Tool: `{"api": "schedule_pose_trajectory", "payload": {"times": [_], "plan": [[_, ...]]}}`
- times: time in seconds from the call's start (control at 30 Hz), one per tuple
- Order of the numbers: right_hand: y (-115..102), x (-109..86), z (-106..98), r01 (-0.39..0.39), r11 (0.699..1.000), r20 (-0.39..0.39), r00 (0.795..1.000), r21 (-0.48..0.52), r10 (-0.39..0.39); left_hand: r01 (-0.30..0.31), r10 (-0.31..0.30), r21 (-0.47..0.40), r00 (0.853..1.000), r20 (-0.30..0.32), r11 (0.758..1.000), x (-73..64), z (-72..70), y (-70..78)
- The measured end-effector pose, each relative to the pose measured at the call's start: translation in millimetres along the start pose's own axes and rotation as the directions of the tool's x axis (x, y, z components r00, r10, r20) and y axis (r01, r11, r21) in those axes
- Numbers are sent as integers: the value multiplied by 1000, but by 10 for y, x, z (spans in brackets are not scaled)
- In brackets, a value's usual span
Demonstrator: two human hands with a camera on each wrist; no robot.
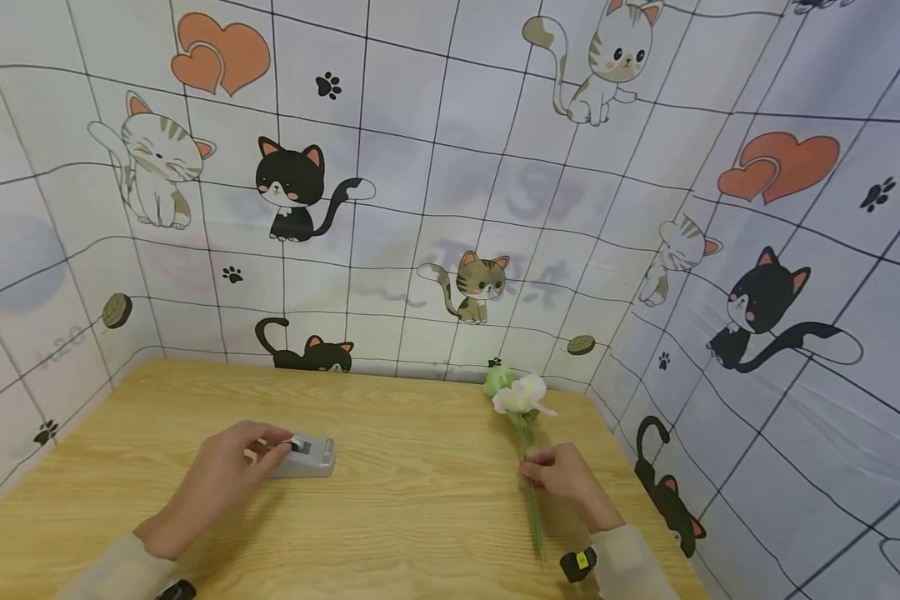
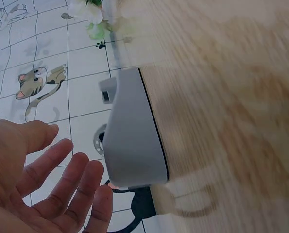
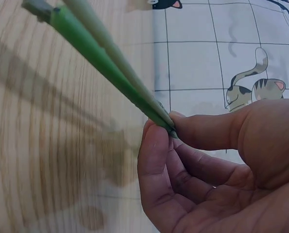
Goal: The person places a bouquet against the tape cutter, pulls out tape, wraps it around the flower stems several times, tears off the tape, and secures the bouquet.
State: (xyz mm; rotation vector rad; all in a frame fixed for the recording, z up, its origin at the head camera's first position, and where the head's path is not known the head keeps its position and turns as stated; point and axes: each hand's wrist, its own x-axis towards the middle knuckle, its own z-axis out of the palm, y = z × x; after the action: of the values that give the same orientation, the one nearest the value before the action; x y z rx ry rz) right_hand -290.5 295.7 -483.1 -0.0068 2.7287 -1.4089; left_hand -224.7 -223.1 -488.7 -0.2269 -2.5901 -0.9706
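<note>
On the left of the table a grey tape dispenser (image 1: 317, 460) stands upright, its tape roll (image 2: 100, 140) showing at the top. My left hand (image 1: 242, 454) hovers beside it, and in the left wrist view the fingers (image 2: 61, 194) are loosely bent with a gap to the dispenser. At the right, my right hand (image 1: 562, 477) pinches the stems (image 3: 110, 68) of two flowers between thumb and fingertips. One bloom is a white flower (image 1: 523, 393), the other a light green flower (image 1: 498, 380) behind it. The stem ends point toward me.
The wood-grain table (image 1: 412, 517) meets a cat-print curtain (image 1: 397, 208) along its back and right sides. A black device with a yellow mark (image 1: 578, 564) sits at the right wrist. Shadows of the hand and stems fall on the wood.
</note>
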Motion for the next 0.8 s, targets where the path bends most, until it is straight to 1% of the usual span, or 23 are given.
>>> {"api": "schedule_pose_trajectory", "payload": {"times": [0.07,0.23,0.33,0.53,0.8], "plan": [[44,8,-19,-13,1000,-10,1000,-15,12,-3,3,17,1000,-6,1000,-2,-17,-52],[102,7,-77,-53,999,-6,999,-11,53,-12,13,36,1000,-16,999,2,-53,-157],[124,-1,-116,-60,998,-12,998,-33,59,-22,23,47,1000,-21,999,1,-68,-202],[177,10,-167,-63,996,-17,998,-71,62,-1,1,74,1000,-6,997,-10,-116,-243],[246,52,-180,-85,987,-60,995,-135,78,12,-13,99,1000,14,995,-18,-141,-299]]}}
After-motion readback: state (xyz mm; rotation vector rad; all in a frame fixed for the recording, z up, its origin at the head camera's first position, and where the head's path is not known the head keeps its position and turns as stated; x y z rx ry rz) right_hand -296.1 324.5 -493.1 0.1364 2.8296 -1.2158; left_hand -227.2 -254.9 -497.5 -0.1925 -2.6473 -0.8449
